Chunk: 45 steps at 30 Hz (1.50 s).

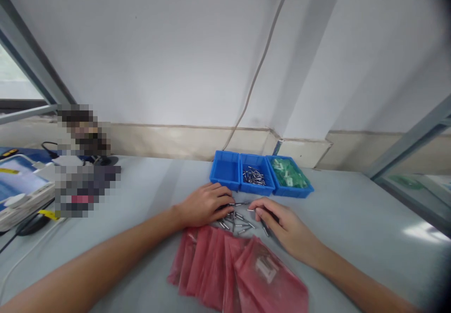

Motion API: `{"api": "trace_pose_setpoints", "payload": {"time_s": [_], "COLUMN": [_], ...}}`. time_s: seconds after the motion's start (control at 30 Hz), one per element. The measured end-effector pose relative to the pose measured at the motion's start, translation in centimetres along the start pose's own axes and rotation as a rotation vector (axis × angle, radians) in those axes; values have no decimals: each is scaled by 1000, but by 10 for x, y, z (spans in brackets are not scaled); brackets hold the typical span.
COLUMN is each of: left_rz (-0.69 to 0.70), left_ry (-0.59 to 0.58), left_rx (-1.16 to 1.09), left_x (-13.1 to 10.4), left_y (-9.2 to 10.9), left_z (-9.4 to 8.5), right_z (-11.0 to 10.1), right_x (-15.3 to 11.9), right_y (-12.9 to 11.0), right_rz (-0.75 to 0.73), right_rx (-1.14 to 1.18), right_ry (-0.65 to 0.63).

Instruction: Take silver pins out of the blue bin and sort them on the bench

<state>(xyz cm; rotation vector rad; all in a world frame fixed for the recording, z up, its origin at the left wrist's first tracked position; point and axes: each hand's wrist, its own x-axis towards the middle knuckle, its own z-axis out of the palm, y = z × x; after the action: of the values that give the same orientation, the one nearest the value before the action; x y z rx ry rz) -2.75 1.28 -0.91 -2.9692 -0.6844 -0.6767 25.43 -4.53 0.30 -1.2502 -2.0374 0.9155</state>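
Metal pins (pixel 237 221) heaped on tabletop (pixel 352 219), between left hand (pixel 204 205) and right hand (pixel 285 226); one pin pinched by each hand's fingers. Blue bins (pixel 260 174) at 12 o'clock, pink bags (pixel 239 270) at 6. Risk judged: pins rolled away by stray nudge.

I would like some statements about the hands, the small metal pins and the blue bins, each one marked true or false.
1. Both hands rest on the table beside a loose pile of metal pins. True.
2. The left hand holds a pink bag. False: it lies at the pins; the pink bags lie untouched, nearer the person.
3. The middle blue bin holds metal pins. True.
4. The left blue bin is full of green parts. False: it looks empty; the green parts are in the right blue bin.
5. The right hand has its fingers at the pins. True.
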Motion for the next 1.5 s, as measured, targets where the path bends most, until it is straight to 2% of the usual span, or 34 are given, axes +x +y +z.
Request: {"api": "trace_pose_setpoints", "payload": {"time_s": [0.37, 0.83, 1.5], "left_rz": [-12, -7, -5], "left_ry": [0, -2, -5], "left_rx": [-15, -10, -5], "left_x": [0, 1, 1], "left_y": [0, 0, 1], "left_z": [1, 1, -3], "right_z": [1, 1, 1], "right_x": [-1, 1, 0], "right_y": [5, 5, 3], "right_rz": [-6, -5, 23], "right_rx": [-5, 1, 33], "right_ry": [-37, 8, -7]}}
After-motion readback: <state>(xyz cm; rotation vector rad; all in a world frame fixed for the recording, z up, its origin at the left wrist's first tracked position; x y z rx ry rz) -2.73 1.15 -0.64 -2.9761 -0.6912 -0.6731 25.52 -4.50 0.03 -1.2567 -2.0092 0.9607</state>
